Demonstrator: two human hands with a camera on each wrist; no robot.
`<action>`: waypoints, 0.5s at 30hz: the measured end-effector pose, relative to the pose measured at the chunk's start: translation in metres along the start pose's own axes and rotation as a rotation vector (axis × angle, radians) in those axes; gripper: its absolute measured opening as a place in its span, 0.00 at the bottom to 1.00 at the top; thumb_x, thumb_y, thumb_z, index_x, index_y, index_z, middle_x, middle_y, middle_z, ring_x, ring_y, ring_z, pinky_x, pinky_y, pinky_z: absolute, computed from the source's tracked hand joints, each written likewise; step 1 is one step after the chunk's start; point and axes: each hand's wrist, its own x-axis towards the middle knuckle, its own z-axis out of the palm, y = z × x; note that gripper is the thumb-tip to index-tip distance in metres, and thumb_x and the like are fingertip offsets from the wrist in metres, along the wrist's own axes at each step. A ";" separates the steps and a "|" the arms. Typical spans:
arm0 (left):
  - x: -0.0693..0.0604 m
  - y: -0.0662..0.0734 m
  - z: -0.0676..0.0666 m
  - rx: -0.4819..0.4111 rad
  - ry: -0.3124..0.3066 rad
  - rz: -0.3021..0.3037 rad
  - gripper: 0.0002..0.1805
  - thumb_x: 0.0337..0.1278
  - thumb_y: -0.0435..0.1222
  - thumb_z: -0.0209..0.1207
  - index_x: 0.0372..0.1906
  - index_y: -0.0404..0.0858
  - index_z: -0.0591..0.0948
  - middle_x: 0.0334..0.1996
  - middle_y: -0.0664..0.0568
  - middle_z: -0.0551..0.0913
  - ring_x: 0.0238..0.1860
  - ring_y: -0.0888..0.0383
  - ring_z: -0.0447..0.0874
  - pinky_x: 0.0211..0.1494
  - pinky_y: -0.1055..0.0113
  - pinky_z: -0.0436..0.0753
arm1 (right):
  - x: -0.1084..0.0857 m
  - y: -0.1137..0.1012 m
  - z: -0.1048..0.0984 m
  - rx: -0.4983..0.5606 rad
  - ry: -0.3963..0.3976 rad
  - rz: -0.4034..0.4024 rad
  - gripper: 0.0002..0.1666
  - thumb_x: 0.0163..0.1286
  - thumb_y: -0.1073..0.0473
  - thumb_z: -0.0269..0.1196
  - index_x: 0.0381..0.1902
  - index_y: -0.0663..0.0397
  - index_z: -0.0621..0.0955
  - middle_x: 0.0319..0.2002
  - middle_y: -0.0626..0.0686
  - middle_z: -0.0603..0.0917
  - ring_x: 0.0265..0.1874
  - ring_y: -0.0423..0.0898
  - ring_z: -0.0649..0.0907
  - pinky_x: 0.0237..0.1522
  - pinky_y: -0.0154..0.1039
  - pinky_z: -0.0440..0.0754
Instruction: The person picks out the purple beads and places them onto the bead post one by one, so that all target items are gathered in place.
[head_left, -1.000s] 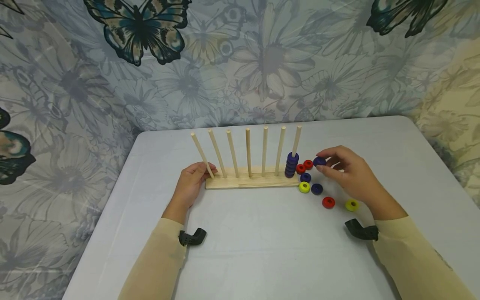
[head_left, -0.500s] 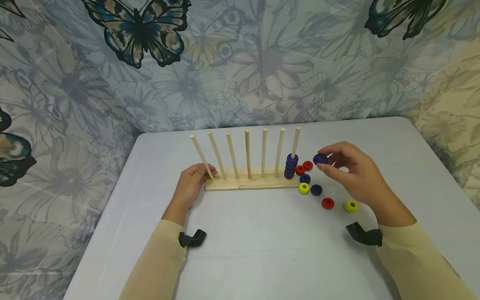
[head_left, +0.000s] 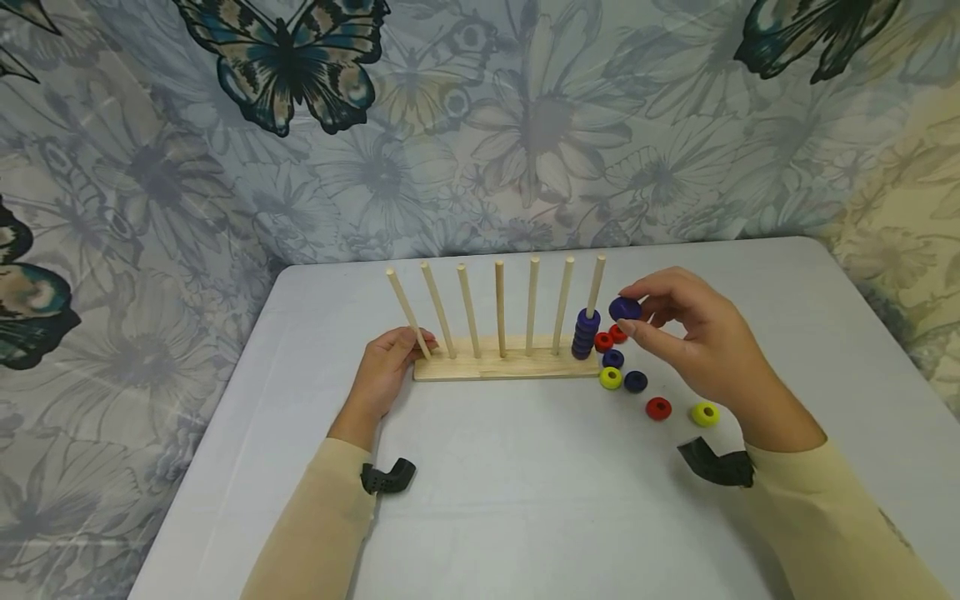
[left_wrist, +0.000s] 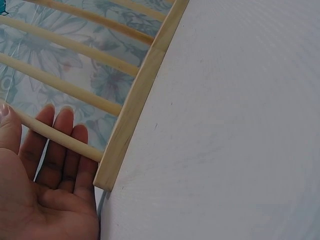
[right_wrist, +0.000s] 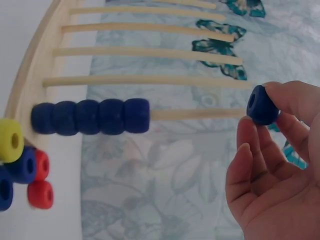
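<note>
A wooden base [head_left: 517,367] bears a row of several upright pegs. The left hand [head_left: 382,371] is at its left end, thumb and fingers on either side of the leftmost peg [left_wrist: 65,139]. Several blue beads [right_wrist: 87,117] are stacked low on the rightmost peg [head_left: 596,287]. Thumb and fingertips of the right hand [head_left: 693,342] pinch another blue bead [head_left: 624,309], just right of that peg's upper part. In the right wrist view, the pinched bead [right_wrist: 262,106] is near the peg's free end, its hole facing the peg; whether they touch I cannot tell.
Loose beads lie right of the base: red beads [head_left: 603,342], blue beads [head_left: 635,382] and yellow beads [head_left: 611,378], with another red bead [head_left: 658,408] and yellow bead [head_left: 705,414] nearer the front. Behind the white table [head_left: 525,483] hangs patterned cloth [head_left: 540,125].
The right hand has raised the pinched blue bead and brought it left, closer to the rightmost peg. The left hand stays at the leftmost peg.
</note>
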 end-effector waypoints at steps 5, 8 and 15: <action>0.000 0.001 0.001 0.005 0.003 -0.004 0.24 0.89 0.42 0.54 0.54 0.21 0.85 0.46 0.42 0.89 0.53 0.50 0.88 0.62 0.60 0.84 | 0.011 -0.009 0.001 0.019 0.011 -0.034 0.26 0.61 0.82 0.74 0.57 0.66 0.85 0.49 0.51 0.84 0.41 0.41 0.83 0.47 0.25 0.82; 0.000 0.002 0.001 0.010 0.005 -0.009 0.24 0.89 0.42 0.53 0.54 0.21 0.85 0.46 0.42 0.89 0.53 0.50 0.88 0.63 0.59 0.84 | 0.017 -0.013 0.002 0.033 0.024 -0.058 0.26 0.61 0.82 0.74 0.57 0.67 0.85 0.49 0.52 0.84 0.41 0.42 0.83 0.47 0.26 0.82; -0.001 0.003 0.001 0.022 0.005 -0.015 0.24 0.89 0.41 0.52 0.54 0.20 0.84 0.48 0.38 0.89 0.54 0.50 0.87 0.63 0.58 0.83 | 0.031 -0.019 0.004 0.006 0.063 -0.111 0.24 0.62 0.80 0.74 0.56 0.68 0.85 0.48 0.54 0.85 0.41 0.41 0.82 0.46 0.27 0.81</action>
